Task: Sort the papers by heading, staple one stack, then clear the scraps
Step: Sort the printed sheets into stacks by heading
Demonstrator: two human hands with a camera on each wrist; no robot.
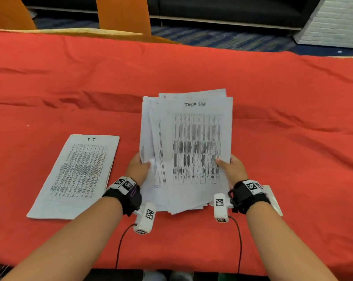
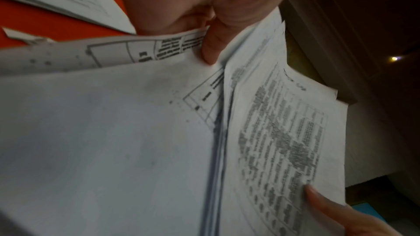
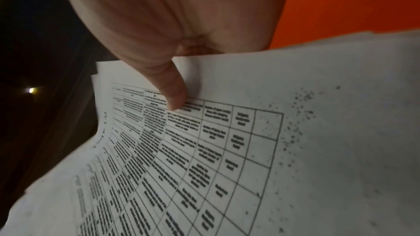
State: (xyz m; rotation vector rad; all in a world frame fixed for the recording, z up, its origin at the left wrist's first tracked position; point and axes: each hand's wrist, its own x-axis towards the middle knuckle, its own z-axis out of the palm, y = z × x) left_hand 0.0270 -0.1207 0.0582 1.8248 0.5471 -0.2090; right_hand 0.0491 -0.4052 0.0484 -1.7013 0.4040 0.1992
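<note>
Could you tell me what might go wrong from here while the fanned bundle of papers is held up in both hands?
1. The held bundle is fanned unevenly, and the left hand and right hand pinch only its lower edges, so loose sheets could slip onto the red cloth.
2. The top sheet reads "Task List"; dropping it on the "I.T" stack would missort it.

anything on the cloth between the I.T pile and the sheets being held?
In the head view only the left hand and bare red cloth separate the I.T pile from the held sheets.
</note>
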